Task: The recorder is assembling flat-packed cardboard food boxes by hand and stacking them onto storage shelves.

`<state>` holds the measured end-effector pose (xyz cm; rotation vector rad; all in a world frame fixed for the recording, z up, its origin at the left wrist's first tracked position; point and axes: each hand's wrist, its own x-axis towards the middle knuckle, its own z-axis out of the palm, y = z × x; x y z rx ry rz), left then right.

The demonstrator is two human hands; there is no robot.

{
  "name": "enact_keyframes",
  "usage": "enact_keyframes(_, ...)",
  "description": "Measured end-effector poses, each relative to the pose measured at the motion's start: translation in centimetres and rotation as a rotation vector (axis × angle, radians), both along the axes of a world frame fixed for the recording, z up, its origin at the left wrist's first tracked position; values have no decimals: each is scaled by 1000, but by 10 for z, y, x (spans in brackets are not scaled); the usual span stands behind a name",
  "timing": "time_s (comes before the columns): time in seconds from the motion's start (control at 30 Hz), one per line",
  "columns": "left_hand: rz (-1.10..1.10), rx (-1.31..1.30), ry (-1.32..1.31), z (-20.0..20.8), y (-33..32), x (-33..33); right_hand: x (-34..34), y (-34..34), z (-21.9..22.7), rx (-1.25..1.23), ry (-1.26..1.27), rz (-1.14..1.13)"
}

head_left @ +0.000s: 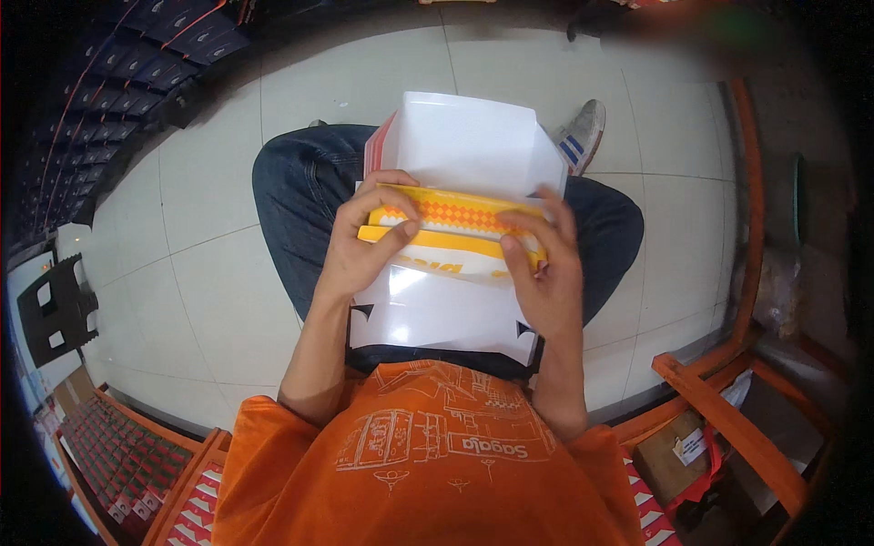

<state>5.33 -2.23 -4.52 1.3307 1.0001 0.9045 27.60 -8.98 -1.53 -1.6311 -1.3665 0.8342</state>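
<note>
A partly folded cardboard carton (469, 136) lies across my lap, its glossy white inside facing up and a red outer side showing at the left. Across its middle runs a yellow-and-white printed panel (446, 217) with an orange diamond pattern. A second yellow-edged strip lies just nearer to me; whether it is one piece with the panel I cannot tell. My left hand (369, 238) pinches the left end of the panel between thumb and fingers. At its right end, my right hand (551, 264) grips it the same way, with some fingers blurred. Nearer my body spreads a white flap (437, 314) with cut notches.
My crossed legs (305, 209) in dark jeans rest on the tiled floor (214, 291). Stacked dark boxes (118, 86) line the far left. A black plastic stool (59, 309) lies at the left. Orange wooden frames (728, 428) stand at the right, beside a brown carton (665, 455).
</note>
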Motion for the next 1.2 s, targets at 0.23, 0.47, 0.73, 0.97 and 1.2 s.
enact_keyframes(0.23, -105, 52, -30, -1, -3, 0, -30, 28, 35, -4, -439, 385)
enact_keyframes(0.47, 70, 399, -45, -14, -8, -9, -31, 39, 22, -17, -477, 514)
enact_keyframes(0.73, -154, 781, 400, -11, 4, -19, -21, 36, 10, 3, -295, 527)
enact_keyframes(0.97, -181, 870, 422, -13, 10, -20, -13, 24, 4, 359, -714, 621)
enact_keyframes(1.2, -165, 894, 429, -16, 8, -18, 7, 19, 6, 302, -743, 612)
